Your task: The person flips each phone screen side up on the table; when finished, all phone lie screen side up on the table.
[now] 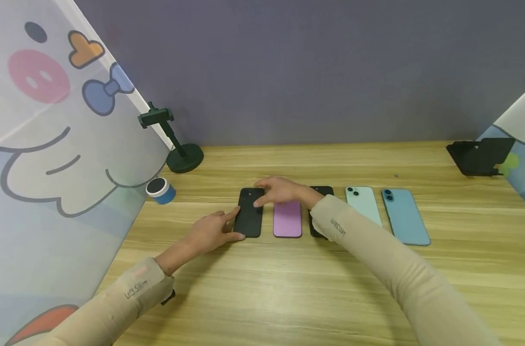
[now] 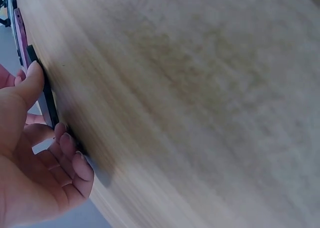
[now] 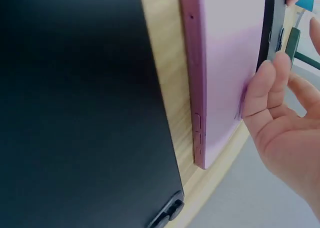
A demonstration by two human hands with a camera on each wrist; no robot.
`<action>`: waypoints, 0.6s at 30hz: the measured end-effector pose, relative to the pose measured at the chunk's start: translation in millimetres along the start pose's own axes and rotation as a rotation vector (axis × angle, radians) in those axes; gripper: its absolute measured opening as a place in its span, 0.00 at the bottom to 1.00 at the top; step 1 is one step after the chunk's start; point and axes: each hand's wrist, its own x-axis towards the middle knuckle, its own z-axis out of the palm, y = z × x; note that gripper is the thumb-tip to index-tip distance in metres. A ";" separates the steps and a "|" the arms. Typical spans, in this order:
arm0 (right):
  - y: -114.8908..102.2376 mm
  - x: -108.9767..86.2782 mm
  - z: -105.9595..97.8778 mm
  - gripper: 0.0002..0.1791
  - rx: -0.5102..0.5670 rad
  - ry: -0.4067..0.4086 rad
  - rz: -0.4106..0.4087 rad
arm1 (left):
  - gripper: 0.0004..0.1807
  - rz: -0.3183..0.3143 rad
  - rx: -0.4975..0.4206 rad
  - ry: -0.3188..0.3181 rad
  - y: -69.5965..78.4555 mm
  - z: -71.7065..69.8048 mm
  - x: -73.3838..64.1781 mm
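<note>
Grey wall [image 1: 288, 72] behind pale wood-grain table [image 1: 262, 293]; wood surface stretches from phones to head view's lower edge. Matte black phone [image 1: 248, 221] lies flat at left end of row, back up. Left hand [image 1: 210, 231]: thumb and forefinger wide apart, touching phone's left edge and near corner. Right hand [image 1: 281, 190]: thumb and forefinger parted at its upper right edge. Narrow wood strip separates glossy pink phone [image 1: 287, 222]. Right wrist view alone shows pink phone's side buttons; left wrist view, left hand's outer fingers loosely bent.
</note>
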 end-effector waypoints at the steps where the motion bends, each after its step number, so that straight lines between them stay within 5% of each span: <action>1: -0.3 0.3 -0.4 0.42 0.038 -0.006 0.007 | 0.48 0.002 0.001 0.003 -0.3 0.2 -0.2; 10: 0.8 4.9 -6.8 0.32 0.230 -0.021 0.065 | 0.48 0.010 0.019 -0.015 -3.3 -0.8 0.6; 18: 9.5 10.4 -9.0 0.26 0.282 0.010 0.107 | 0.47 0.052 0.033 -0.014 -4.1 -1.2 2.0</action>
